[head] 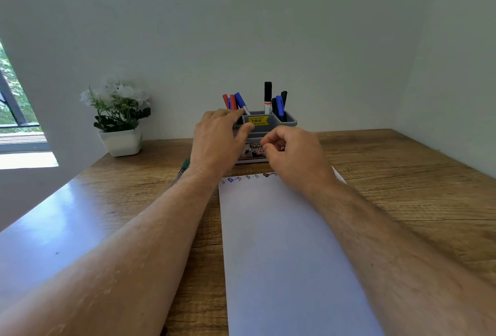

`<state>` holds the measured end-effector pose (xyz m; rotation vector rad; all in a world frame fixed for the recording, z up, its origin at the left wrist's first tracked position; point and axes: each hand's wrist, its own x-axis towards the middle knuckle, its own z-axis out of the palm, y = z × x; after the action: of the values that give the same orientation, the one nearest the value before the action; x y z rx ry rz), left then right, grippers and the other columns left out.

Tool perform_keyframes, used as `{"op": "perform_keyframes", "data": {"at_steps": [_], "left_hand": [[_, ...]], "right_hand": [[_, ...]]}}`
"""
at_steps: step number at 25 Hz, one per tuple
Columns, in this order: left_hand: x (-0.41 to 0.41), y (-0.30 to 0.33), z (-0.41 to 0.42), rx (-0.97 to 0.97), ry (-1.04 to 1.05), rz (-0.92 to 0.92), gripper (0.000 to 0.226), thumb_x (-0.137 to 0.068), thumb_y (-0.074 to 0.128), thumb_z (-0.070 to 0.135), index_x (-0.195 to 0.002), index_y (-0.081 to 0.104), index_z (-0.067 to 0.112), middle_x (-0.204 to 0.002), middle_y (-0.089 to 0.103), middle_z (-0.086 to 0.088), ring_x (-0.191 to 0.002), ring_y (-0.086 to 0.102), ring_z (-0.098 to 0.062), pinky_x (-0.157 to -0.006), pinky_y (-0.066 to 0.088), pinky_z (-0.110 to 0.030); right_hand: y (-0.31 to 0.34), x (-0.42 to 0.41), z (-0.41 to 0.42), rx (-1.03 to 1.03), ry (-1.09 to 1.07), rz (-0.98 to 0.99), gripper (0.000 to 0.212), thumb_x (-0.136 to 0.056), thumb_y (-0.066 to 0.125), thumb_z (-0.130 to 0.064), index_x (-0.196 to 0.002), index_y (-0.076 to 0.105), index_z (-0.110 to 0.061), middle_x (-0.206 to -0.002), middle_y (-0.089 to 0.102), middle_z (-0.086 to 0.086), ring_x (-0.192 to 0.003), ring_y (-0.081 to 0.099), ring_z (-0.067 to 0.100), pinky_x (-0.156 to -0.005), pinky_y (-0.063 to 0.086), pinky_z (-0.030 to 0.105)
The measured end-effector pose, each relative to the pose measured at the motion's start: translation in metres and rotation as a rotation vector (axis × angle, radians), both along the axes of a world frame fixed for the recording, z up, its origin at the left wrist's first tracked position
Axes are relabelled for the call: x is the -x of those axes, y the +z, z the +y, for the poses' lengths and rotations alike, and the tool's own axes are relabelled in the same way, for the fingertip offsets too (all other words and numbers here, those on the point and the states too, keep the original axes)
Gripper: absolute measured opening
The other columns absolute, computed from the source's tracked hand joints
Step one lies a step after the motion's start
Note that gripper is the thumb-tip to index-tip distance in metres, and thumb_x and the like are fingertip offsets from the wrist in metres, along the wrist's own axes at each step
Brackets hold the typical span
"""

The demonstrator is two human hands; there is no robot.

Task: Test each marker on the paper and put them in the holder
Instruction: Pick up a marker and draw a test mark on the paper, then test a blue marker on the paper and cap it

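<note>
Nearly done: one green marker (184, 166) left outside the holder (268, 125).
It lies at seven o'clock of the left hand (217, 139), the nearer one, pointing twelve-to-six; left fingers rest loose on the holder, right hand (291, 155) curled, apparently empty.

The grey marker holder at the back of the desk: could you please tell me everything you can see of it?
The grey holder looks like plastic, with several open-topped compartments, and stands upright on the wooden desk beyond the paper. Red and blue markers lean in its left compartment; black and blue markers stand on the right. A yellow price sticker sits on an inner wall, and a printed label covers its lower front. The left hand rests against its left side; the right hand is curled before it.
</note>
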<state>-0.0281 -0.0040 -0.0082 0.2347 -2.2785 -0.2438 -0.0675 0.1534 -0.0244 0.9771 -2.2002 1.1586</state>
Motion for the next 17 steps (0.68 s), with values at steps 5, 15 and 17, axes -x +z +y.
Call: {"op": "perform_keyframes", "data": {"at_steps": [5,15,17], "left_hand": [[-0.016,0.011,0.000,-0.093,-0.006,0.147,0.028,-0.093,0.061,0.036,-0.116,0.067,0.022,-0.109,0.066,0.001,-0.098,0.058,-0.015,-0.082,0.042,-0.023],[-0.062,0.024,-0.043,-0.399,0.514,-0.383,0.050,-0.065,0.085,0.050,-0.090,0.067,0.011,-0.091,0.069,-0.011,-0.086,0.064,-0.029,-0.064,0.052,-0.035],[-0.060,0.020,-0.040,-0.410,0.530,-0.467,0.056,-0.064,0.084,0.054,-0.091,0.065,0.010,-0.089,0.067,-0.011,-0.083,0.064,-0.029,-0.060,0.050,-0.034]], "right_hand": [[0.003,-0.002,0.003,-0.026,-0.005,-0.044,0.007,-0.091,0.064,-0.021,-0.092,0.071,-0.023,-0.077,0.065,-0.012,-0.072,0.060,-0.002,-0.060,0.043,0.010],[0.004,-0.006,0.006,-0.086,0.010,-0.066,0.009,-0.091,0.063,-0.020,-0.090,0.071,-0.024,-0.073,0.060,-0.015,-0.071,0.060,0.000,-0.057,0.043,0.011],[0.004,-0.007,0.007,-0.085,0.013,-0.065,0.009,-0.091,0.063,-0.019,-0.089,0.071,-0.024,-0.069,0.058,-0.018,-0.068,0.059,-0.001,-0.056,0.041,0.011]]}}
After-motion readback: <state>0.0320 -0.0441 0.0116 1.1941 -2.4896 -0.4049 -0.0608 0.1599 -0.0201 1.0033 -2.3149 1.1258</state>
